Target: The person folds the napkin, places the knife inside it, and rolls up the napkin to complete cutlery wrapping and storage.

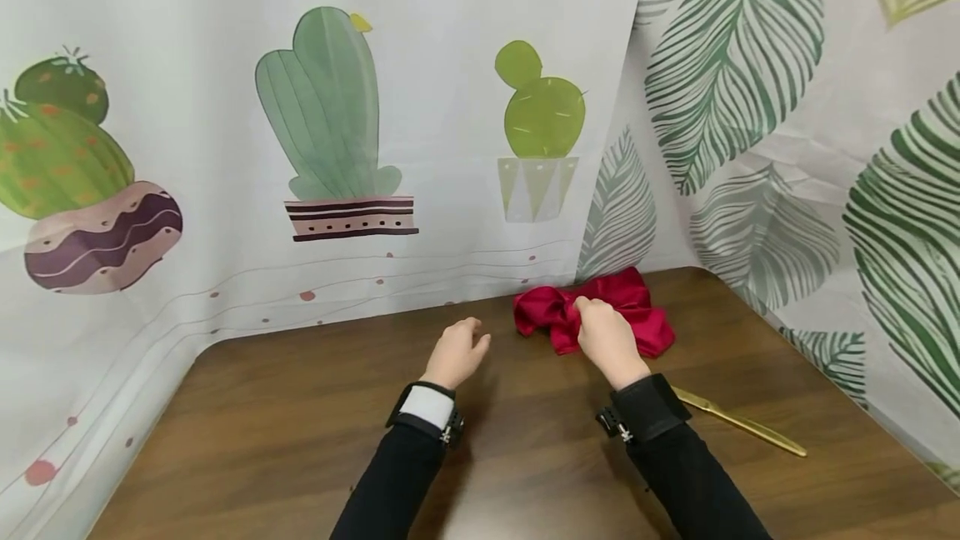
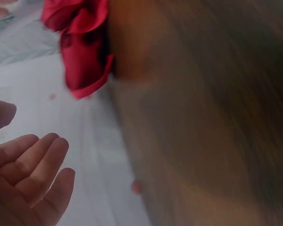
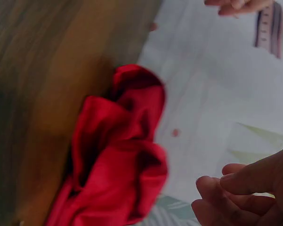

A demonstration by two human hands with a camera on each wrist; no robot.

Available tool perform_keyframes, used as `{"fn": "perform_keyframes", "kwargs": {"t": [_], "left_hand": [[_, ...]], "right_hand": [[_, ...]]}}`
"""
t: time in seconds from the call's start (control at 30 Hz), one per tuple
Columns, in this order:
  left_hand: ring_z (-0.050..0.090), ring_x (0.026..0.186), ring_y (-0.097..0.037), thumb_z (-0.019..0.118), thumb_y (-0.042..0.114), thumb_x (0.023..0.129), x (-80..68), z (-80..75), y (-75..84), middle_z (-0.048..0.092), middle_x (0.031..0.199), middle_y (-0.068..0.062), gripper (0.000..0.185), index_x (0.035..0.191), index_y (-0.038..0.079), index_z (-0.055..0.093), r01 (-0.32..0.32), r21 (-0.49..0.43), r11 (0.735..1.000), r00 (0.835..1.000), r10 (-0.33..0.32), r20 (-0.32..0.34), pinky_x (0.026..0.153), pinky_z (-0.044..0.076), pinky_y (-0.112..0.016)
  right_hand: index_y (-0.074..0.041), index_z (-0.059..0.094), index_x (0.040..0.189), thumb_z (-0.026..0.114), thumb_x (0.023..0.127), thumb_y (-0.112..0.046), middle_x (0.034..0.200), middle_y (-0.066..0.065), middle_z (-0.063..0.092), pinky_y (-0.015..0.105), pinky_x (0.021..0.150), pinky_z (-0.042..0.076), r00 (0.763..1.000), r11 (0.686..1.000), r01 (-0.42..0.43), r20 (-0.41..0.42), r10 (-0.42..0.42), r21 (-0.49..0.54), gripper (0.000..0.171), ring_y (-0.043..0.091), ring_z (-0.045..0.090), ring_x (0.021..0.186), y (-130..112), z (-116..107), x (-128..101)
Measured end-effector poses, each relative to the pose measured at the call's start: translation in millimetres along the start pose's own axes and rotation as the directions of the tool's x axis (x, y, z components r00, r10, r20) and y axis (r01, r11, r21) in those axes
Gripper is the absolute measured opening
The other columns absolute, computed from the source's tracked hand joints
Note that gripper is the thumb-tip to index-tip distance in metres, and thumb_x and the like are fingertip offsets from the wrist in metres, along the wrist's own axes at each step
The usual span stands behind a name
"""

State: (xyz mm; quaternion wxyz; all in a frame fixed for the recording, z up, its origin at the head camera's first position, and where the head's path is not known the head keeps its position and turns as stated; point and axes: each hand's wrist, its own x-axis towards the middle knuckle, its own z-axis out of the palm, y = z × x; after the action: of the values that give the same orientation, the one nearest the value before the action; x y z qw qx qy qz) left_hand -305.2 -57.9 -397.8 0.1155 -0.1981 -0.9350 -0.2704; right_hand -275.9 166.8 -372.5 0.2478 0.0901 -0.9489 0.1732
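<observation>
Two printed curtains stood around your work area: a cactus curtain (image 1: 322,132) behind the table and a leaf curtain (image 1: 795,123) on the right side.

One wooden table (image 1: 300,432), dark brown, ran up to both curtains.

One red cloth (image 1: 637,311), shiny and crumpled into folds, lay on the far right part of the table, close against the corner where the curtains met. In the right wrist view the cloth (image 3: 117,160) bunched up at the table's edge by the curtain; in the left wrist view it (image 2: 82,52) appeared at the top, blurred.

Your right hand (image 1: 607,340) rested on the near edge of the red cloth, fingers curled down at its folds. The head view suggested a pinch on the fabric, but the right wrist view showed the fingers (image 3: 235,188) bent with a gap between them and the cloth, so I cannot tell whether you truly gripped it.

Your left hand (image 1: 457,352) hovered above the table just left of the cloth, apart from it, holding nothing, fingers loosely bent and relaxed (image 2: 33,174).

One gold knife (image 1: 742,423) lay flat on the table near your right sleeve.
</observation>
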Motion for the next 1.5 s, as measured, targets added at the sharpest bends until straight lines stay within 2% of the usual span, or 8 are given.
{"fn": "perform_keyframes", "kwargs": {"t": [0.3, 0.63, 0.87, 0.93, 1.0, 1.23, 1.37, 1.5], "left_hand": [[0.048, 0.108, -0.03, 0.052, 0.014, 0.088, 40.3, 42.2, 4.0, 0.053, 0.113, -0.018, 0.034, 0.116, -0.003, 0.052, 0.008, -0.025, 1.0, 0.984, -0.004, 0.178, 0.088, 0.038, -0.039], [0.037, 0.117, -0.038, 0.053, 0.021, 0.088, 60.4, 78.0, 9.6, 0.039, 0.127, -0.025, 0.046, 0.124, -0.006, 0.044, 0.064, -0.057, 0.996, 0.965, -0.047, 0.259, 0.093, 0.033, -0.044], [0.048, 0.105, -0.03, 0.045, 0.046, 0.088, 104.9, 172.9, -84.4, 0.048, 0.114, -0.02, 0.062, 0.115, -0.009, 0.051, -0.076, 0.006, 0.997, 0.989, 0.075, 0.131, 0.085, 0.039, -0.029], [0.048, 0.105, -0.029, 0.047, 0.044, 0.088, 109.2, 174.2, -91.4, 0.049, 0.115, -0.019, 0.059, 0.114, -0.008, 0.053, -0.074, -0.015, 0.997, 0.987, 0.075, 0.14, 0.085, 0.039, -0.03], [0.05, 0.103, -0.028, 0.046, 0.042, 0.088, 108.6, 167.4, -92.6, 0.049, 0.113, -0.019, 0.057, 0.112, -0.008, 0.054, -0.103, -0.027, 0.994, 0.986, 0.106, 0.125, 0.085, 0.039, -0.029], [0.056, 0.095, -0.022, 0.053, 0.032, 0.086, 65.3, 73.9, -56.6, 0.056, 0.108, -0.016, 0.044, 0.108, -0.006, 0.058, -0.036, -0.156, 0.987, 0.987, 0.059, 0.148, 0.079, 0.043, -0.032], [0.054, 0.097, -0.031, 0.053, 0.014, 0.085, 33.9, 23.9, -31.6, 0.057, 0.104, -0.022, 0.031, 0.103, -0.011, 0.058, 0.006, -0.129, 0.992, 0.99, 0.012, 0.14, 0.081, 0.042, -0.039], [0.053, 0.099, -0.031, 0.051, 0.01, 0.086, 14.6, -3.8, -31.4, 0.058, 0.103, -0.021, 0.026, 0.101, -0.01, 0.06, 0.0, -0.068, 0.998, 0.993, 0.008, 0.116, 0.083, 0.042, -0.039]], "right_hand": [[-0.005, 0.058, 0.107, 0.055, 0.073, 0.007, 0.083, 0.018, 0.06, 0.041, 0.056, 0.047, 0.988, 0.999, -0.034, 0.153, 0.038, -0.033, 0.035, 0.033, 0.059, 0.073, 9.7, 27.2, 3.8], [-0.002, 0.059, 0.106, 0.064, 0.071, 0.001, 0.091, 0.016, 0.06, 0.037, 0.065, 0.048, 0.972, 0.994, -0.003, 0.232, 0.029, -0.112, 0.036, 0.028, 0.058, 0.085, 12.6, 46.0, 0.7], [0.001, 0.062, 0.101, 0.06, 0.07, 0.003, 0.091, 0.014, 0.06, 0.037, 0.067, 0.048, 0.977, 0.996, 0.022, 0.212, -0.005, -0.081, 0.031, 0.028, 0.058, 0.086, 15.6, 44.1, -0.3], [0.001, 0.063, 0.102, 0.056, 0.071, 0.005, 0.094, 0.014, 0.06, 0.037, 0.07, 0.047, 0.98, 0.999, 0.008, 0.199, 0.003, -0.053, 0.031, 0.028, 0.058, 0.089, 17.0, 40.8, 0.9], [0.001, 0.063, 0.103, 0.053, 0.073, 0.005, 0.098, 0.014, 0.061, 0.037, 0.073, 0.047, 0.983, 1.0, -0.01, 0.181, 0.014, -0.021, 0.031, 0.028, 0.057, 0.092, 18.7, 37.2, 2.3], [0.001, 0.065, 0.099, 0.055, 0.078, -0.003, 0.1, 0.015, 0.062, 0.038, 0.076, 0.046, 0.996, 0.995, -0.005, 0.085, -0.004, 0.099, 0.024, 0.027, 0.056, 0.098, 17.8, 23.7, 1.7], [-0.001, 0.066, 0.094, 0.059, 0.077, -0.005, 0.095, 0.014, 0.063, 0.04, 0.072, 0.047, 0.999, 0.992, 0.036, -0.023, -0.033, 0.124, 0.019, 0.027, 0.059, 0.091, 17.9, 15.0, 0.3], [0.0, 0.067, 0.087, 0.062, 0.074, -0.003, 0.086, 0.013, 0.064, 0.038, 0.064, 0.047, 0.988, 0.98, 0.07, -0.15, -0.042, 0.184, 0.014, 0.025, 0.06, 0.075, 17.4, 2.4, 1.3]]}}
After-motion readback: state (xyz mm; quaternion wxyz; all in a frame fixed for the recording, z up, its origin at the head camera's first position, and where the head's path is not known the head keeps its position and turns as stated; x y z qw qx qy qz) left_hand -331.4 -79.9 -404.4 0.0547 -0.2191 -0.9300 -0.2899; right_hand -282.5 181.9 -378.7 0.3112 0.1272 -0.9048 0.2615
